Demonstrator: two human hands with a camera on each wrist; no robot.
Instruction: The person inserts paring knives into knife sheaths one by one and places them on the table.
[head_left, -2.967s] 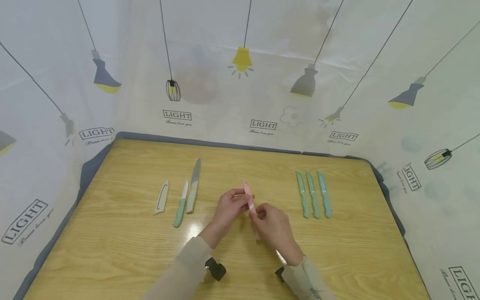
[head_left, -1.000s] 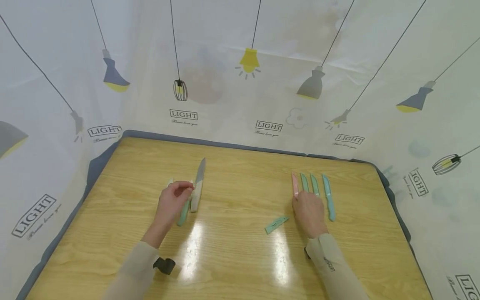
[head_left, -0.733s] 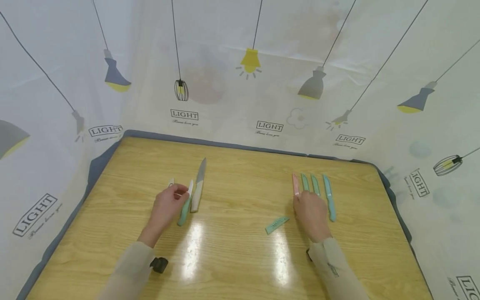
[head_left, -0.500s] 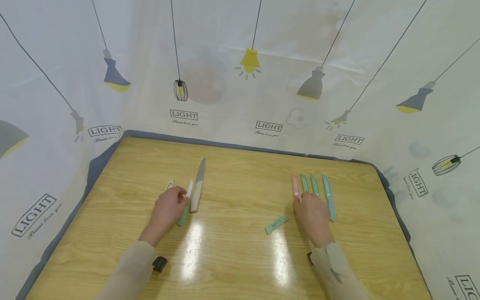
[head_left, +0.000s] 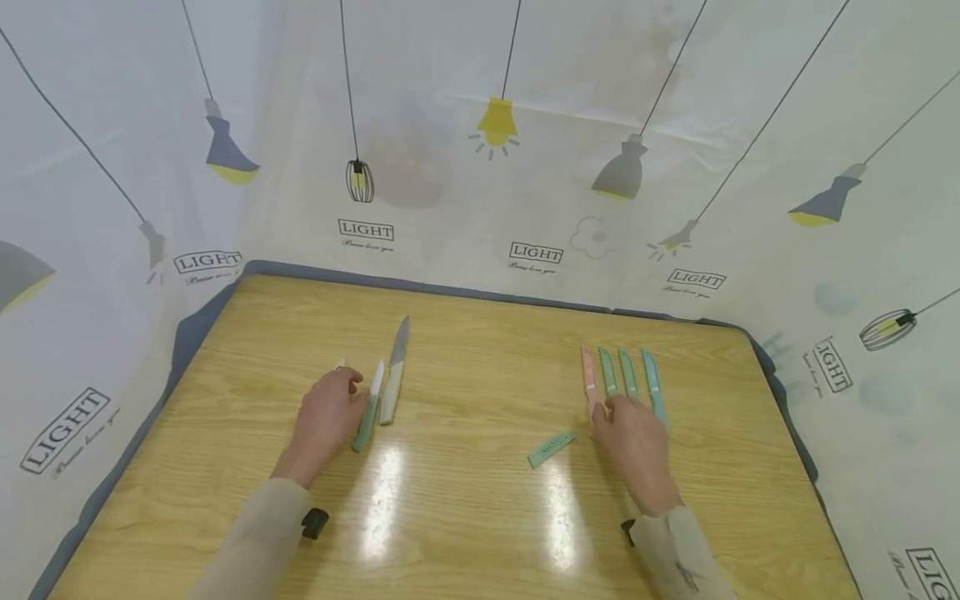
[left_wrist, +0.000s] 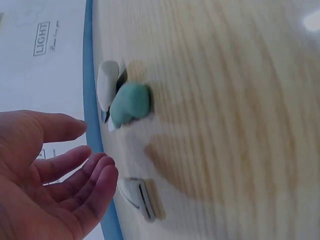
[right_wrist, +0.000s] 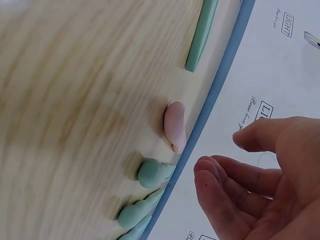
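Note:
My left hand (head_left: 324, 417) hovers over the white blade cover (left_wrist: 137, 197), its fingers loosely bent around nothing. Right beside it lies a small knife (head_left: 366, 423) with a green handle and a bare white blade. Farther right is a larger white-handled knife (head_left: 392, 392) with a bare metal blade. My right hand (head_left: 633, 446), also holding nothing, is above the handle ends of the covered knives. These are a pink knife (head_left: 588, 371), two green knives (head_left: 609, 372) and a blue knife (head_left: 654, 387), side by side in a row.
A green blade cover (head_left: 551, 448) lies slanted on the wooden table (head_left: 465, 517), left of my right hand. A pale curtain (head_left: 450, 225) printed with lamps rises behind the table's blue-grey edge (head_left: 435, 287).
Three seconds ago both hands held the pink knife mid-table; it now lies at the row's left end. The right hand has since drawn back off the knives, and the left has moved left.

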